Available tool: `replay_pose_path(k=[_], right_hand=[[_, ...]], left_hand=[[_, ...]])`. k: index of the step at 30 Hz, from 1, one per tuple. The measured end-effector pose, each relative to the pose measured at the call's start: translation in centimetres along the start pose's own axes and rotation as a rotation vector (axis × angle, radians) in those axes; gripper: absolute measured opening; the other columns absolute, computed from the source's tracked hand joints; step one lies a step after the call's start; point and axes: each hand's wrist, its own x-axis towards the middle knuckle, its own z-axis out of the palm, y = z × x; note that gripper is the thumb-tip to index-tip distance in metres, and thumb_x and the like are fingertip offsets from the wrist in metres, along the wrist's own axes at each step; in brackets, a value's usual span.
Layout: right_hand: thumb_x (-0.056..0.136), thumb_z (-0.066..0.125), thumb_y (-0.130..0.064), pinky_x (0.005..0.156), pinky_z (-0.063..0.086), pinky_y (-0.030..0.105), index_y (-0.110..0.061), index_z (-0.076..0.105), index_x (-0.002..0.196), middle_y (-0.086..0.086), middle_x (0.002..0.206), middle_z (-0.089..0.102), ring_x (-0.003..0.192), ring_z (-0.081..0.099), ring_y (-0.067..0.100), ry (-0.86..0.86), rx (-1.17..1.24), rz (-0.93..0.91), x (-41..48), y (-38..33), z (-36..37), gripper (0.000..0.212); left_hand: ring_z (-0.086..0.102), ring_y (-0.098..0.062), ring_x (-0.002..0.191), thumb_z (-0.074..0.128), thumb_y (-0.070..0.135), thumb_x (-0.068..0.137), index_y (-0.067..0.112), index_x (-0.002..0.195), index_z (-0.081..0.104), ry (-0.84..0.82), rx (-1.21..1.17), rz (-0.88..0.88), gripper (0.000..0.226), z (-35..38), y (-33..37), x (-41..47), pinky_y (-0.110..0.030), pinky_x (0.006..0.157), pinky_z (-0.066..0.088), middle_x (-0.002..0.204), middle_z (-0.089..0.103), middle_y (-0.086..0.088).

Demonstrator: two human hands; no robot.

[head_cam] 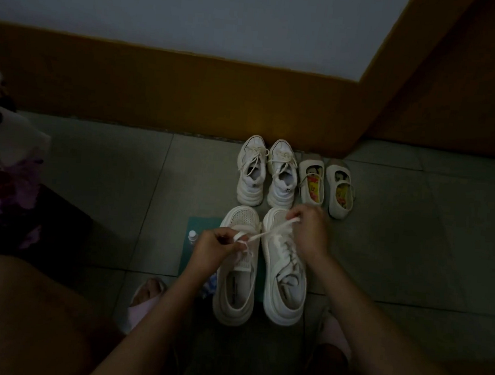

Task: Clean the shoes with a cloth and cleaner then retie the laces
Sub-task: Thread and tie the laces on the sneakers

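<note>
Two white chunky sneakers (283,293) are sitting on the teal rectangular mat (201,228); above it, left hand (216,251) and right hand (309,235) are each pinching one end of a flat white lace (275,228), pulling it taut for knotting.

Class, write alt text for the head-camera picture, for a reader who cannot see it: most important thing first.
A person's left hand and right hand pinch a white lace, stretched between them over a pair of white sneakers on a green mat. Beyond, by the wall, stand laced sneakers and strap shoes; the room is dim.
</note>
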Motion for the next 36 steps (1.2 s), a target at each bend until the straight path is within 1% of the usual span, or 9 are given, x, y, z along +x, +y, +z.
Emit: replay_pose_path(k=[2,5,8,16,19,27,31,33,36], right_hand=[[0.074,0.053,0.007,0.085,0.048,0.038,-0.021,0.070,0.084,0.004,0.093,0.066,0.098,0.055,0.022,-0.027,0.007,-0.053,0.4,0.3,-0.7,0.034],[0.072,0.057,0.007,0.088,0.049,0.032,-0.013,0.072,0.096,0.001,0.095,0.065,0.095,0.058,0.015,-0.410,0.102,-0.218,-0.3,-0.7,-0.9,0.034],[0.078,0.067,-0.017,0.084,0.047,0.030,-0.026,0.070,0.097,0.007,0.097,0.061,0.094,0.055,0.016,-0.586,0.126,-0.232,-1.4,-1.4,0.7,0.022],[0.076,0.075,-0.018,0.073,0.052,0.031,-0.013,0.072,0.077,0.000,0.076,0.069,0.077,0.064,0.012,-0.511,0.271,-0.144,-2.1,-2.1,1.8,0.006],[0.077,0.072,-0.028,0.077,0.050,0.034,-0.025,0.068,0.067,-0.008,0.065,0.066,0.071,0.062,0.009,-0.465,0.124,-0.220,-2.3,-1.3,1.4,0.011],[0.079,0.068,-0.035,0.094,0.018,0.029,-0.029,0.072,0.080,-0.014,0.072,0.056,0.104,0.041,0.013,-0.497,-0.276,-0.293,-2.1,0.9,0.2,0.007],[0.077,0.067,-0.045,0.091,0.016,0.029,-0.040,0.063,0.080,-0.009,0.084,0.064,0.104,0.041,0.015,-0.527,-0.238,-0.265,-2.5,0.6,0.9,0.006],[0.074,0.066,-0.052,0.085,0.014,0.027,-0.045,0.055,0.074,-0.007,0.086,0.060,0.104,0.041,0.018,-0.539,-0.210,-0.251,-2.9,0.6,1.4,0.012],[0.082,0.061,-0.048,0.089,0.010,0.025,-0.040,0.054,0.074,-0.002,0.085,0.054,0.102,0.036,0.018,-0.548,-0.175,-0.257,-3.5,0.1,1.2,0.013]], left_hand=[[0.064,0.000,0.063,0.070,-0.012,0.070,0.015,0.069,0.069,0.006,-0.029,-0.017,0.027,0.0,0.0,0.0,-0.015,0.067,0.053,0.061,0.069,0.010],[0.063,0.004,0.060,0.068,-0.014,0.071,0.011,0.070,0.067,-0.012,-0.052,-0.020,0.025,0.2,0.2,-0.1,-0.010,0.064,0.051,0.057,0.068,0.013],[0.062,0.005,0.060,0.067,-0.014,0.072,0.011,0.072,0.066,-0.037,-0.068,-0.007,0.025,0.2,0.2,-0.1,-0.010,0.065,0.051,0.057,0.068,0.013],[0.062,0.000,0.058,0.063,-0.002,0.081,0.008,0.081,0.068,0.032,-0.140,-0.071,0.012,-0.2,-0.2,-0.1,-0.014,0.059,0.051,0.059,0.068,0.009],[0.063,-0.002,0.051,0.063,-0.001,0.083,0.001,0.084,0.068,0.125,-0.145,-0.140,0.005,-0.3,-0.4,0.1,-0.015,0.054,0.053,0.053,0.067,0.006],[0.057,-0.016,0.044,0.057,0.006,0.089,0.003,0.102,0.047,0.173,0.283,-0.180,0.017,-0.8,-0.1,-0.6,-0.018,0.034,0.040,0.065,0.061,-0.012],[0.059,-0.025,0.061,0.069,0.025,0.081,0.012,0.104,0.040,0.199,0.511,-0.067,0.039,-1.1,0.0,-0.4,-0.027,0.052,0.045,0.074,0.060,-0.009],[0.053,-0.019,0.056,0.066,0.021,0.084,0.015,0.096,0.044,0.110,0.522,0.052,0.026,-0.9,0.4,-0.5,-0.026,0.055,0.043,0.066,0.056,-0.003],[0.054,-0.016,0.067,0.063,0.012,0.086,0.011,0.091,0.058,-0.135,0.615,0.157,0.008,-0.6,0.3,-0.9,-0.030,0.067,0.048,0.091,0.060,-0.006]])
